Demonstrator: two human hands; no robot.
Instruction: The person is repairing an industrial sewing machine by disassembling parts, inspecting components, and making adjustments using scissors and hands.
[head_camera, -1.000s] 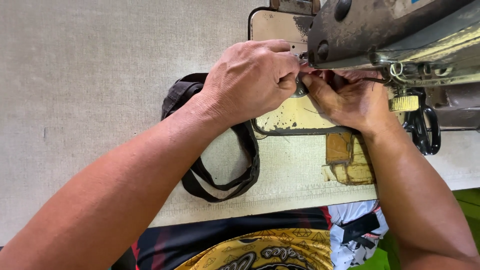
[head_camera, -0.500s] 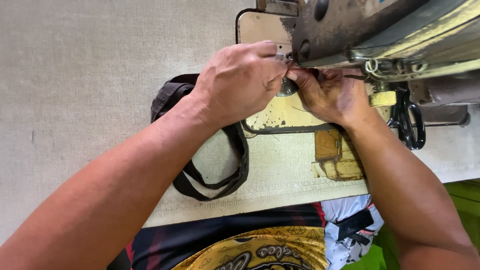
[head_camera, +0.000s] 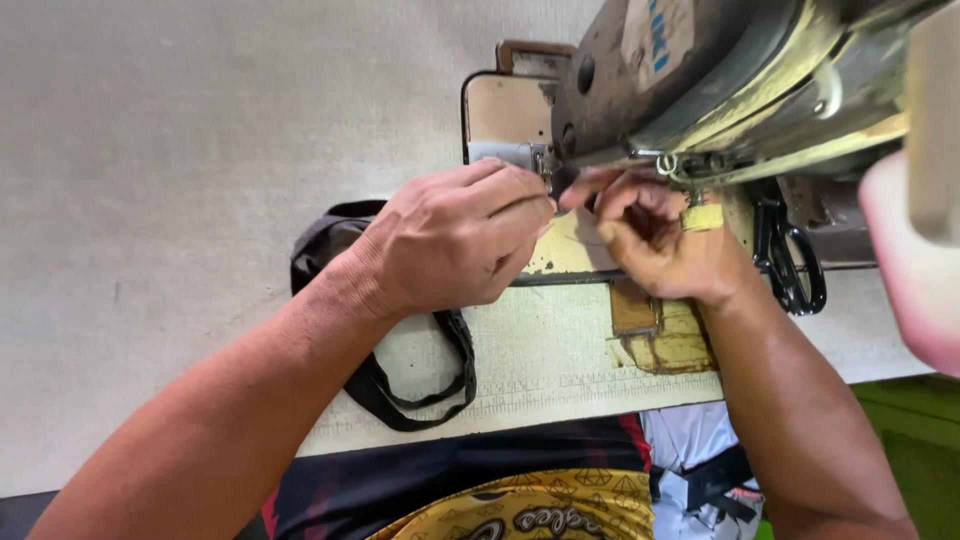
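Observation:
My left hand (head_camera: 460, 240) and my right hand (head_camera: 660, 245) meet under the head of a worn grey sewing machine (head_camera: 720, 90), fingertips pinched together near the needle. Between them is a small dark piece that I cannot make out clearly. A black webbing strap (head_camera: 420, 390) runs from under my left hand and loops down over the table toward my lap. The machine's cream bed plate (head_camera: 500, 110) lies just behind the fingers.
Black-handled scissors (head_camera: 790, 260) lie to the right of my right hand. The table (head_camera: 180, 180) is covered in pale woven cloth. Brown tape patches (head_camera: 655, 335) sit near the table's front edge. A blurred pale object (head_camera: 915, 260) fills the right margin.
The view has shifted and moved closer, so the machine and hands appear larger. Both hands stay pinched at the needle area; the strap loop lies as before.

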